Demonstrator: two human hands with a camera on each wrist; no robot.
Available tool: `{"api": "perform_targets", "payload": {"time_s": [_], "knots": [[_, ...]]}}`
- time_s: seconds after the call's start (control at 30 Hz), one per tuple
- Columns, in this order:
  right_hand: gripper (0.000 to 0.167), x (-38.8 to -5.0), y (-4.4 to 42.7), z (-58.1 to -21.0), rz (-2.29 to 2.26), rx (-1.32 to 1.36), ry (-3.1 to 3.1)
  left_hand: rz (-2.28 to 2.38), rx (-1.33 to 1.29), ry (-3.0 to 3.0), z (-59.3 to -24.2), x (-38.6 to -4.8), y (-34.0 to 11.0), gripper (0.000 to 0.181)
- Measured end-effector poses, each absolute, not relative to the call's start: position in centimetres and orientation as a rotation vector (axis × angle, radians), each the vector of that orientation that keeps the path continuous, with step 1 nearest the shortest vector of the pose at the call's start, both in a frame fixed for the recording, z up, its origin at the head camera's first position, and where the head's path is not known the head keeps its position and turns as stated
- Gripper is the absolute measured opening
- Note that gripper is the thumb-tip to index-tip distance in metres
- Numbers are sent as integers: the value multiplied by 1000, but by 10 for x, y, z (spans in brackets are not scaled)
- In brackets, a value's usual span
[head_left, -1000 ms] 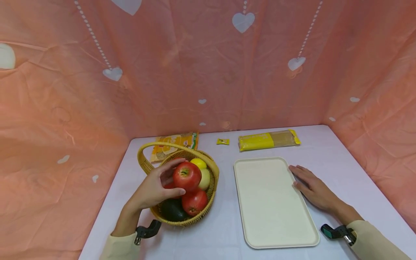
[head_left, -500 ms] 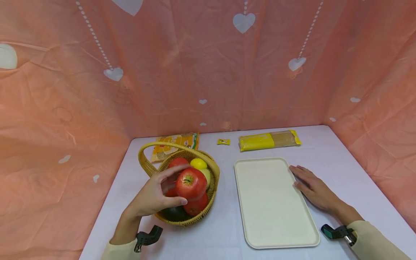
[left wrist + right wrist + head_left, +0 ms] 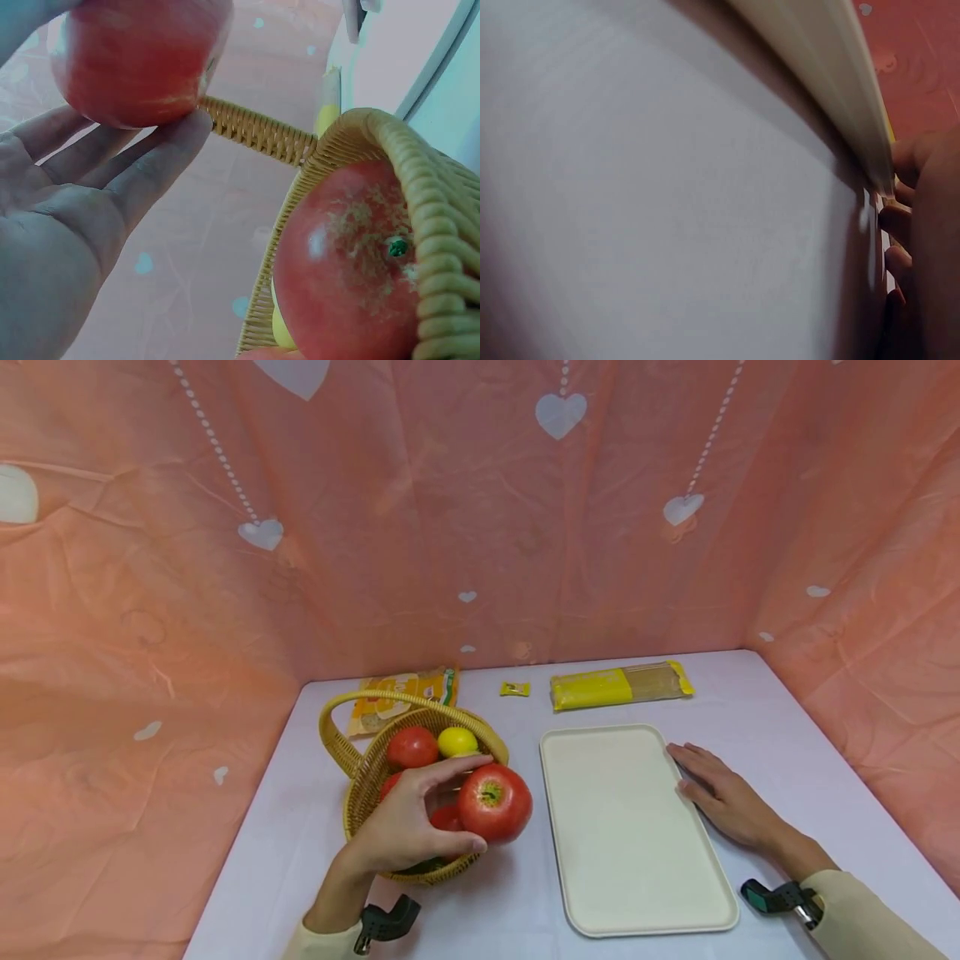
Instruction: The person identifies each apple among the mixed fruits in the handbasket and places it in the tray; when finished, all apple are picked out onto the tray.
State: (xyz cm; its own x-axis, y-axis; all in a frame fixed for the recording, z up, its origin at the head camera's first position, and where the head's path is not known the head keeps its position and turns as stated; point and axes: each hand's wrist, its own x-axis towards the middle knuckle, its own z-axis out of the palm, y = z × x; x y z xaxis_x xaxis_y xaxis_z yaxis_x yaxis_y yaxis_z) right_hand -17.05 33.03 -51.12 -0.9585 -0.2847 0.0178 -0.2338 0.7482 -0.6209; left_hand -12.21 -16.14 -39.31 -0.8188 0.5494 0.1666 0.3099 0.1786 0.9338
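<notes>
My left hand grips a red apple between thumb and fingers, above the right rim of a wicker basket. The left wrist view shows the held apple raised off the basket, with fingers beneath it. Inside the basket lie another red apple, a lemon and more fruit, partly hidden by my hand. My right hand rests with fairly straight fingers against the right edge of a cream tray. In the right wrist view its fingers touch the tray's rim.
Behind the basket lies an orange food bag, partly covered by the handle. A small yellow packet and a long yellow pack of noodles lie along the back of the white table. Pink curtains enclose it.
My left hand has carried the apple rightward and toward me, from over the middle of the basket to beyond its right rim. The right hand and tray have stayed put.
</notes>
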Motion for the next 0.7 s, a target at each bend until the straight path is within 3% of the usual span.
{"api": "perform_targets", "payload": {"time_s": [0.33,0.7], "knots": [[66,-170,329,-512,-993,-413,2864,1619,907,2232,-392,-115,-151,79],[68,-170,328,-511,-967,-384,2860,1687,910,2127,-405,-124,-93,80]]}}
